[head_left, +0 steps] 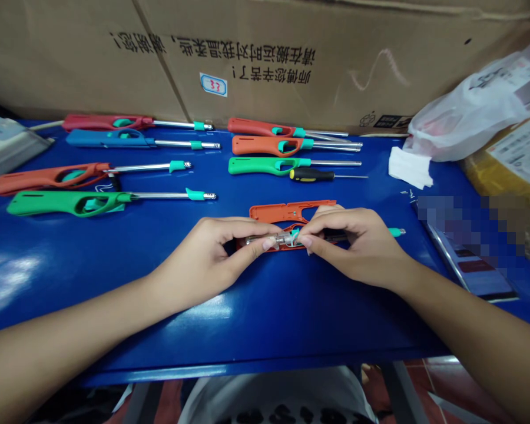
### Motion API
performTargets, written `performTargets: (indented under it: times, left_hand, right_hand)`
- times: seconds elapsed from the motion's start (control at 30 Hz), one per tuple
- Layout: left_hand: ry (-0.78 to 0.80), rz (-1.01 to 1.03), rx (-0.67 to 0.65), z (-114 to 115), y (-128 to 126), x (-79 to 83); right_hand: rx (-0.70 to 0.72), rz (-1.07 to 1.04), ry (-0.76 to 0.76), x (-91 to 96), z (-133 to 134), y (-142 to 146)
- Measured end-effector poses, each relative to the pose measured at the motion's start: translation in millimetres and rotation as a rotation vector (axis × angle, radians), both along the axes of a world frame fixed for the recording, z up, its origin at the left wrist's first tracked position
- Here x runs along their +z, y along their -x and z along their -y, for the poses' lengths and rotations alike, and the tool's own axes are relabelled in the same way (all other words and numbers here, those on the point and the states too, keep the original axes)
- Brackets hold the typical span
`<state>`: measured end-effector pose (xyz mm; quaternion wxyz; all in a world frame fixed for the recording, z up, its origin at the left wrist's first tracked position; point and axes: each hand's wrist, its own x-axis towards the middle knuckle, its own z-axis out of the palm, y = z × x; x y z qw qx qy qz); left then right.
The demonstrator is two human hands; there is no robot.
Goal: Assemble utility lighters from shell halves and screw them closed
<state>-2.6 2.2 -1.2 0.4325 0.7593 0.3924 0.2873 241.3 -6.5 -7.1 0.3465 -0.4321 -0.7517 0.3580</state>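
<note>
An opened orange lighter shell (282,213) lies on the blue table (265,318) in front of me, its teal tip (396,232) poking out to the right. My left hand (216,253) pinches the left part of the lighter's clear and metal insides (279,239). My right hand (357,241) pinches the same piece from the right, fingers curled over the shell. Both hands are closed on it.
Several finished long-nosed lighters lie behind: red (110,122), blue (110,139), orange (48,178) and green (66,203) at left, two orange (265,141) and a green (265,166) at centre. A black-yellow screwdriver (311,174), white tissue (408,166), plastic bag (472,112), cardboard boxes (265,53) stand around.
</note>
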Motion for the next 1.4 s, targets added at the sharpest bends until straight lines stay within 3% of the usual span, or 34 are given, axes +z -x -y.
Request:
performTargets:
  times: [0.63, 1.4]
  left_hand:
    - [0.020, 0.005, 0.004, 1.1, -0.8, 0.7]
    - [0.051, 0.016, 0.040, 1.2, -1.8, -0.6]
  right_hand:
    - [0.029, 0.017, 0.018, 1.3, -0.6, 0.7]
    - [-0.009, 0.049, -0.084, -0.4, -1.3, 0.4]
